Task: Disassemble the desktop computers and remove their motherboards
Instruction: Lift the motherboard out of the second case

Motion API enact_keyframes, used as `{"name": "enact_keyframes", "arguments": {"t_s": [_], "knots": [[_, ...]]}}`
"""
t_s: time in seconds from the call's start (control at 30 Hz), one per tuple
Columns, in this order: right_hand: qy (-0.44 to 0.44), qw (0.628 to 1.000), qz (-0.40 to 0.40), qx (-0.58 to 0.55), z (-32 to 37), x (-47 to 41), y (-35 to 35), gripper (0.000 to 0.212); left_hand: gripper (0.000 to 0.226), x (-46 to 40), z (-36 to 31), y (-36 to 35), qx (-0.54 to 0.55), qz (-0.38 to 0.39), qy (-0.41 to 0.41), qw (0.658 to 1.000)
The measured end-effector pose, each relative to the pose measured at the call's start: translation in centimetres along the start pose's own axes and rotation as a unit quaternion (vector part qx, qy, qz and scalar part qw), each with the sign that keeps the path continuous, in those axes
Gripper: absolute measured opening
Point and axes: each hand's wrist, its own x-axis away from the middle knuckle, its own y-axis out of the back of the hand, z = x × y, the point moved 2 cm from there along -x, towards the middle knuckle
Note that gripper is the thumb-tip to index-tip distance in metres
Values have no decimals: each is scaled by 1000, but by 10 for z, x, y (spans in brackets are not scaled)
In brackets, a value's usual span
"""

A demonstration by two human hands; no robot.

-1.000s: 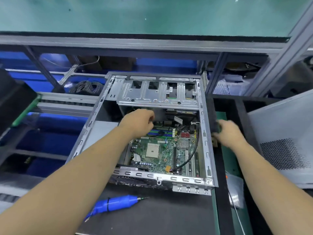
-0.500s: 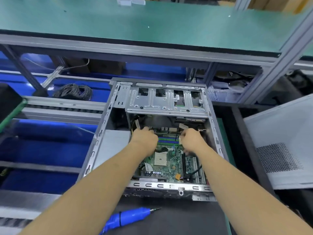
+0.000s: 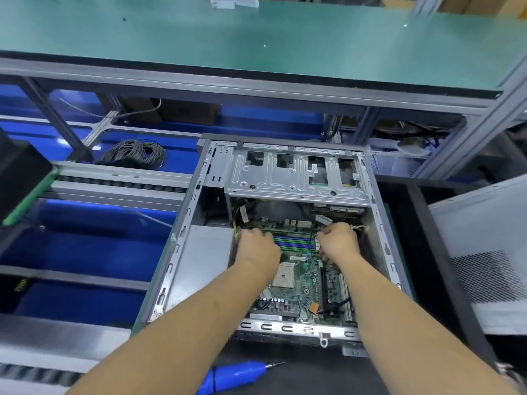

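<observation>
An open grey desktop case (image 3: 182, 232) lies on the bench, with a green motherboard (image 3: 306, 283) on its floor. Both my hands are inside it, at the two ends of the blue and green memory slots (image 3: 293, 243). My left hand (image 3: 258, 249) curls down at the board's left edge, where yellow wires (image 3: 235, 223) end; its fingertips are hidden. My right hand (image 3: 338, 242) is a tight fist at the slots' right end and pinches a small white connector beside a thin blue wire (image 3: 308, 246). A silver drive cage (image 3: 293, 178) spans the case's far end.
A blue electric screwdriver (image 3: 233, 374) lies on the black mat in front of the case. A white perforated side panel (image 3: 490, 252) leans at the right. A coil of grey cable (image 3: 137, 152) sits on the blue conveyor rack at the left. A green shelf (image 3: 256, 32) overhangs beyond.
My right hand came back from the case's right outer edge into the case and closed at the right end of the memory slots. My left hand stayed at the left end.
</observation>
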Motion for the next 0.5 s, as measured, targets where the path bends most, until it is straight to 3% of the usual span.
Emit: {"name": "enact_keyframes", "arguments": {"t_s": [0.13,0.23,0.33,0.5], "knots": [[-2,1000,-7,-6,-2,-2,0,22,23,-1,4,-4,18,23,26,999],[-26,999,14,-24,-3,-3,0,17,21,-5,8,-2,101,20,67,992],[-57,996,32,-62,-6,-5,0,13,28,-20,21,7,240,-18,123,963],[-81,991,32,-103,-9,-8,-1,12,31,-51,50,9,384,88,151,907]]}}
